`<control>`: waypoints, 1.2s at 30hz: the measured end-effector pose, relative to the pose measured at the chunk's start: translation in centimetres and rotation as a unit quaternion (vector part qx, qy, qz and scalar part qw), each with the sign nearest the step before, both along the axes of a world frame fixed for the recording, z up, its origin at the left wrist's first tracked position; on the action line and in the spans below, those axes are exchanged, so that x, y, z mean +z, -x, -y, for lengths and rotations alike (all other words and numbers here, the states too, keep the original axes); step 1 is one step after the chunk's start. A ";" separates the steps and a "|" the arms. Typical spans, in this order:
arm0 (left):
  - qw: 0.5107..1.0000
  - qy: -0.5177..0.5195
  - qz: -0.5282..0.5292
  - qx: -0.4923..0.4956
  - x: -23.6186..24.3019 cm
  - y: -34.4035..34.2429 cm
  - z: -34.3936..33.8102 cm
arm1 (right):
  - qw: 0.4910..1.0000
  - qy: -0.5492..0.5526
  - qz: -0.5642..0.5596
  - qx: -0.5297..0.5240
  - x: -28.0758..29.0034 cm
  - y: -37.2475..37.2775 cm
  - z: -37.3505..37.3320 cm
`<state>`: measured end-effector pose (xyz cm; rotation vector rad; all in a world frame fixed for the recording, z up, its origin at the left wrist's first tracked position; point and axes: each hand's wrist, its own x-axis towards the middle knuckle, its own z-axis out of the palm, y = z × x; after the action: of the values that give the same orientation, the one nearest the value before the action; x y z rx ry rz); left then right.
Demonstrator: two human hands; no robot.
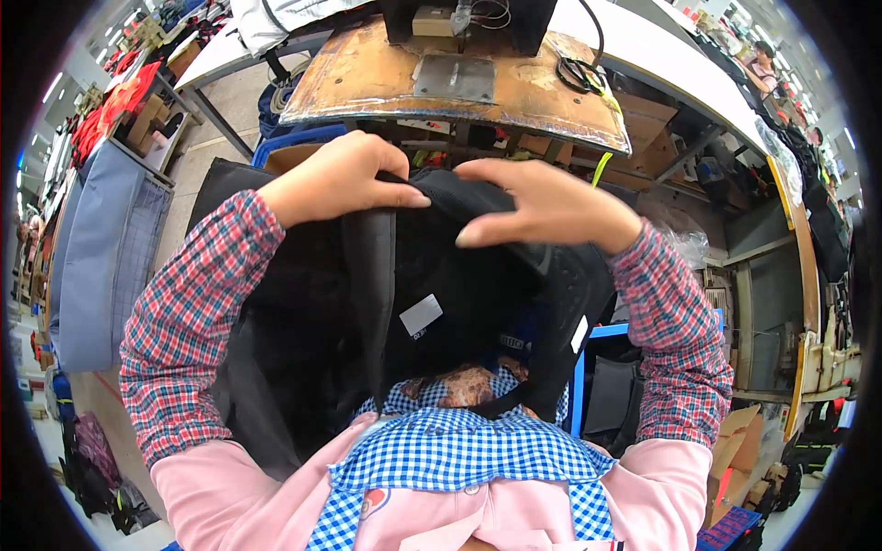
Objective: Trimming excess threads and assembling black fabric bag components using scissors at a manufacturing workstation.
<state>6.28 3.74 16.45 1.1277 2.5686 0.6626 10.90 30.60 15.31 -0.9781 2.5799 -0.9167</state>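
A large black fabric piece (303, 312), shaped like an unfinished bag, hangs in front of my body. It has a white label (421, 317) on its inner face and a small white tag (579, 333) at its right side. My left hand (354, 179) pinches the top edge of this fabric between thumb and fingers. Just to the right, my right hand (542, 202) is curved over the fabric's upper part, with thumb and fingers apart. Whether its fingertips touch the cloth I cannot tell.
Ahead stands a worn wooden worktable (358, 78) with a metal plate (455, 77) and a dark machine box (469, 23). A black cable (581, 73) lies coiled on its right. A blue-edged bin (294, 142) sits below. Grey padded panels (110, 248) stand at left, a cardboard box (735, 441) at lower right.
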 end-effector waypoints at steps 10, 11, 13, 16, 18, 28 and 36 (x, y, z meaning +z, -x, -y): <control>0.998 -0.011 0.049 -0.043 0.7 5.2 -1.7 | 0.995 0.044 -0.064 -0.055 -1.1 5.4 -2.6; 1.000 0.000 0.000 -0.028 0.4 5.6 -1.5 | 0.995 0.040 -0.076 -0.054 -0.8 6.0 -2.9; 0.999 -0.017 0.015 -0.035 0.6 6.8 -2.1 | 0.997 0.014 -0.051 -0.061 0.6 6.9 -3.2; 0.998 0.004 0.066 -0.005 1.5 9.0 -2.7 | 0.991 -0.007 -0.129 -0.039 0.8 9.0 -3.4; 0.997 0.007 0.076 0.005 1.7 10.6 -2.7 | 0.986 -0.024 -0.159 -0.041 0.9 10.3 -3.1; 0.983 0.011 0.138 0.122 3.4 17.2 -5.0 | 0.973 -0.063 -0.212 -0.068 1.2 17.8 -3.7; 0.975 -0.039 0.166 0.141 3.0 19.8 -5.4 | 0.965 -0.102 -0.230 -0.076 1.2 20.7 -4.1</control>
<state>-13.49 9.11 19.42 0.6094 2.4433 0.9351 -9.78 34.72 16.52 -1.0456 3.0953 -0.4779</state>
